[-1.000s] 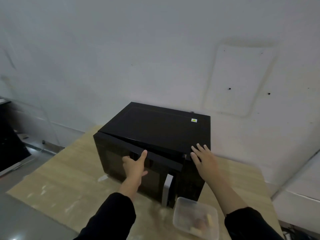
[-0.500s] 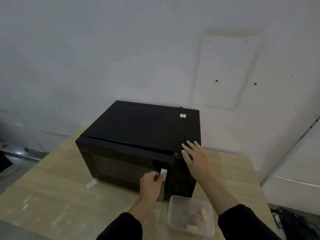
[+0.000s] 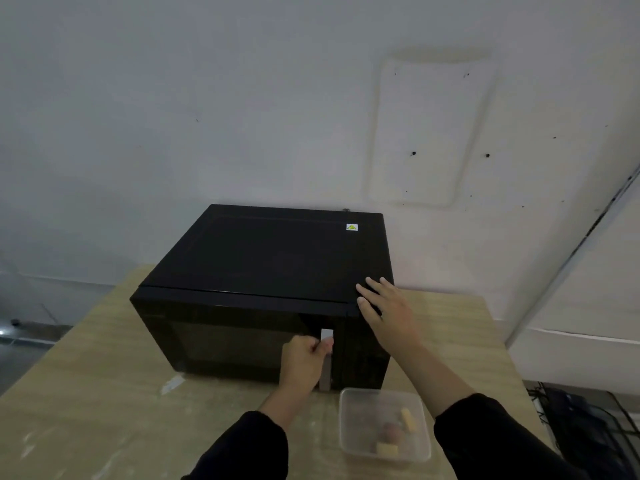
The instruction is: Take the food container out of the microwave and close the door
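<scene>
A black microwave (image 3: 270, 261) stands on a light wooden table (image 3: 90, 403) against the wall. Its door (image 3: 225, 341) lies flush with the front. My left hand (image 3: 303, 363) is curled against the silver door handle (image 3: 326, 372), thumb on its face. My right hand (image 3: 388, 311) rests flat on the microwave's front right top corner, fingers spread. A clear plastic food container (image 3: 384, 424) with several pieces of food sits on the table in front of the microwave's right side, between my forearms.
The white wall (image 3: 242, 116) rises right behind the microwave. The table's right edge runs near a dark object with cables on the floor (image 3: 588, 427). A lower grey surface (image 3: 20, 348) lies left of the table.
The door swung from partly ajar to flush with the microwave front. My left hand slid from the door's top edge down to the silver handle. My right hand stayed on the top corner.
</scene>
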